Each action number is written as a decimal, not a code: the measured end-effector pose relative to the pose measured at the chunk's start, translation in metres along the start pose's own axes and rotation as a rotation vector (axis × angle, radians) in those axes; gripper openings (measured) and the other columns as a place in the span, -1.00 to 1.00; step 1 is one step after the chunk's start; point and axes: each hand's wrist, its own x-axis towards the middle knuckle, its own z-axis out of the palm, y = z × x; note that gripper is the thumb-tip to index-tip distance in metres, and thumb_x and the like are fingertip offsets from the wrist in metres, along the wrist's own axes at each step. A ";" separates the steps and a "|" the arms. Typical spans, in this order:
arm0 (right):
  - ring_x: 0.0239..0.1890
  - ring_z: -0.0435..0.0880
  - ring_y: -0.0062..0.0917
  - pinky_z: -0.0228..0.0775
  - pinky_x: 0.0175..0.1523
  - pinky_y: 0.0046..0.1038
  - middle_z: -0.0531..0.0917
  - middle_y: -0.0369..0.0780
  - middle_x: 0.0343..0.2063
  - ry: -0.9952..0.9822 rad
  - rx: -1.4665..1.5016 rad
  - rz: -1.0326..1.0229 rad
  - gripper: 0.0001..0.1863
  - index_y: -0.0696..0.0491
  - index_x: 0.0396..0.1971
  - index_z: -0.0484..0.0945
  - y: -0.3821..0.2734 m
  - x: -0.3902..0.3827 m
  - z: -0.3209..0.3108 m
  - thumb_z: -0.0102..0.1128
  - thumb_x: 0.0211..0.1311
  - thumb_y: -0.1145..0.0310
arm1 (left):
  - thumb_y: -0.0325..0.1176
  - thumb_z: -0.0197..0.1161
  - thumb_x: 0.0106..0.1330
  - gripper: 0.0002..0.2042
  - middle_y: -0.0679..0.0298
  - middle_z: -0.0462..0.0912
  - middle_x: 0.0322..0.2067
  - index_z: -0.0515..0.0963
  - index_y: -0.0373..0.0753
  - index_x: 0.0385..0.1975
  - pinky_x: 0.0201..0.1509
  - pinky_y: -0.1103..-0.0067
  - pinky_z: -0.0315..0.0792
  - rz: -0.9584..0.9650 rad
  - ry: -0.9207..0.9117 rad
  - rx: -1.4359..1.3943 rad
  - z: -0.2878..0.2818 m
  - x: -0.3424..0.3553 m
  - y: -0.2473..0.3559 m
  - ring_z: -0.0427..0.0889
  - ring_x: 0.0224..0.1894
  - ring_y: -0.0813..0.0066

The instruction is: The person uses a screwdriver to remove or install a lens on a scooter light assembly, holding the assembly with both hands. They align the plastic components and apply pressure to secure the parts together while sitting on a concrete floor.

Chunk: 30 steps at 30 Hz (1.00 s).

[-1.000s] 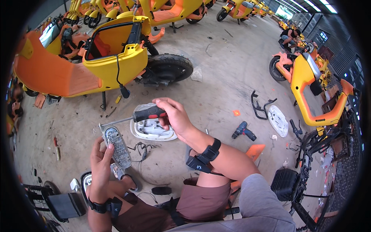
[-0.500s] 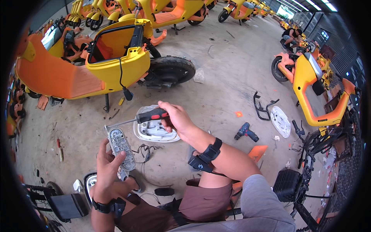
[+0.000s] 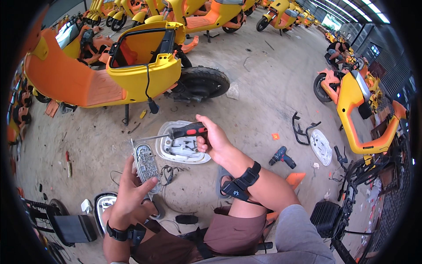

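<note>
My left hand [image 3: 132,185] is closed around the lower part of an oval, clear-edged panel [image 3: 147,165] with a pale circuit-like face, held upright above the floor. In my right hand [image 3: 213,136] is a screwdriver [image 3: 189,130] with a black and red handle, its shaft pointing left. The screwdriver's tip is at the panel's upper left edge, beside a thin pale strip that sticks up there. Whether the tip touches the panel I cannot tell. Behind the right hand, on the floor, lies a white oval housing [image 3: 169,154] with small dark parts in it.
A yellow and orange scooter [image 3: 145,83] stands ahead on the left; another scooter body [image 3: 351,114] is at right. On the floor lie a cordless drill [image 3: 282,157], a black metal bracket [image 3: 301,130], a white oval cover [image 3: 321,147], cables [image 3: 169,174] and a red-handled tool [image 3: 68,163].
The whole view has shifted, so the scene sits a little farther right. Both hands keep their holds, and the screwdriver tip stays by the panel's upper edge.
</note>
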 end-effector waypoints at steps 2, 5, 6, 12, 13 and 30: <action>-0.81 0.21 -0.64 0.05 -0.65 -0.57 0.30 -0.37 -0.82 -0.026 -0.033 -0.024 -0.60 0.03 -0.47 0.45 0.001 0.000 0.003 0.04 0.29 -0.02 | -0.59 0.28 0.22 -0.29 0.16 0.50 -0.02 0.03 -0.36 0.32 0.01 0.55 0.47 -0.029 -0.010 -0.009 -0.002 0.000 0.001 0.53 -0.05 0.50; -0.82 0.20 -0.65 0.05 -0.64 -0.58 0.28 -0.39 -0.84 -0.055 -0.040 -0.071 -0.60 0.06 -0.38 0.53 0.001 -0.002 0.003 0.01 0.31 -0.02 | -0.57 0.29 0.22 -0.34 0.20 0.54 -0.09 0.11 -0.36 0.30 -0.04 0.56 0.48 -0.097 0.000 -0.063 0.000 0.000 0.006 0.55 -0.10 0.53; -0.82 0.21 -0.65 0.05 -0.64 -0.58 0.28 -0.39 -0.84 -0.066 -0.036 -0.090 -0.60 0.06 -0.36 0.54 -0.001 -0.002 0.004 0.01 0.31 -0.01 | -0.57 0.28 0.23 -0.36 0.20 0.55 -0.10 0.12 -0.37 0.29 -0.05 0.57 0.49 -0.113 0.022 -0.082 0.002 0.000 0.007 0.56 -0.11 0.53; -0.79 0.24 -0.69 0.06 -0.62 -0.60 0.30 -0.39 -0.83 -0.068 -0.011 -0.208 -0.62 0.10 -0.30 0.54 -0.004 -0.009 0.012 0.07 0.28 0.04 | -0.54 0.20 0.28 -0.44 0.15 0.59 -0.17 0.16 -0.38 0.26 -0.14 0.50 0.58 -0.162 0.077 -0.231 -0.003 -0.002 0.006 0.64 -0.21 0.43; -0.79 0.24 -0.69 0.07 -0.62 -0.60 0.32 -0.39 -0.82 -0.070 -0.035 -0.236 -0.62 0.12 -0.29 0.54 -0.003 -0.009 0.013 0.08 0.28 0.05 | -0.54 0.18 0.29 -0.46 0.16 0.60 -0.21 0.17 -0.39 0.25 -0.20 0.47 0.62 -0.165 0.096 -0.256 -0.003 -0.003 0.007 0.66 -0.27 0.41; -0.72 0.39 -0.74 0.17 -0.64 -0.65 0.52 -0.34 -0.66 -0.079 -0.210 -0.425 -0.65 0.12 -0.31 0.58 -0.003 -0.006 0.015 0.11 0.28 0.09 | -0.50 0.20 0.23 -0.47 0.14 0.57 -0.23 0.21 -0.28 0.21 -0.26 0.43 0.64 -0.074 0.219 -0.506 -0.001 0.008 0.004 0.66 -0.32 0.30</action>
